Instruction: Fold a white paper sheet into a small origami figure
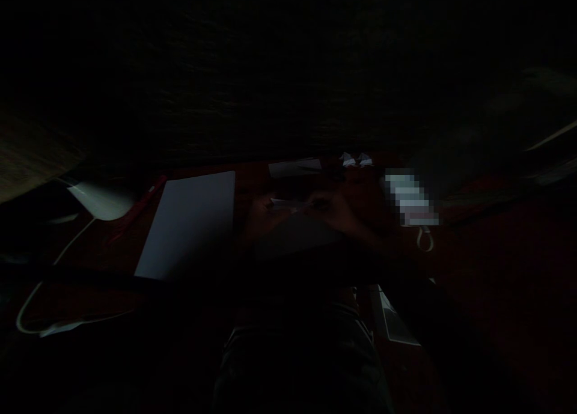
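Observation:
The view is very dark. My left hand (262, 217) and my right hand (334, 211) face each other over the reddish table, with fingers bent in and closed. Between them is a small pale piece of paper (283, 203), its left end by my left fingers and its right end by my right fingertips. Below my hands lies a dim grey sheet (297, 234), mostly in shadow. Beyond them is a white paper strip (295, 167) with a thin dark object lying across it. Finer details of the fingers are lost in the dark.
Left of my hands lies a large white sheet (193, 216), with a long red object (139, 210) and a white lamp-like shape (101, 199) farther left. Two small folded paper shapes (356, 160) stand at the back. A blurred-out bright rectangle (411, 196) lies right; a pale-edged flat item (399, 321) lies lower right.

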`<action>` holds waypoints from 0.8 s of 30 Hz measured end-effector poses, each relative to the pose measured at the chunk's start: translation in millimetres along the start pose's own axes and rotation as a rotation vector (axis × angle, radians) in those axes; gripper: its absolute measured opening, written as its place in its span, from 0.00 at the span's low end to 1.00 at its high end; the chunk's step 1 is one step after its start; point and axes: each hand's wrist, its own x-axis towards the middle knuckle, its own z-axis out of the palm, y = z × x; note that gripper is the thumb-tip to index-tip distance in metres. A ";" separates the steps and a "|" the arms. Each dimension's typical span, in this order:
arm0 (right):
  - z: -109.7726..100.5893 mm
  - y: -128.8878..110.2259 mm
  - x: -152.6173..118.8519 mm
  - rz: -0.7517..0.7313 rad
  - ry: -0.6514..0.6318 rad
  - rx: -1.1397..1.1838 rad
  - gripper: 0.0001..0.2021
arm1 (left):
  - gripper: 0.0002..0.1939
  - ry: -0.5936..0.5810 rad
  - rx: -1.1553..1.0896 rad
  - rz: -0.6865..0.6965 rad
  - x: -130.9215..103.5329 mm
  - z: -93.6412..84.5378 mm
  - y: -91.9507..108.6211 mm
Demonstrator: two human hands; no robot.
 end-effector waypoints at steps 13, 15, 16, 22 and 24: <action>-1.8 3.2 3.4 0.042 0.103 0.050 0.25 | 0.20 -0.021 -0.002 -0.120 -1.4 9.4 0.9; -1.4 5.2 4.1 0.057 0.101 0.056 0.24 | 0.18 -0.042 0.016 -0.137 -1.9 8.5 0.9; -1.1 5.8 4.2 0.058 0.096 0.057 0.24 | 0.17 -0.045 0.019 -0.140 -2.1 7.9 1.3; -2.3 1.0 3.4 0.057 0.071 0.065 0.23 | 0.14 -0.073 0.042 -0.121 -1.7 5.6 6.9; -4.2 -1.5 3.3 0.057 0.087 0.055 0.23 | 0.14 -0.080 0.040 -0.124 -0.9 5.5 8.4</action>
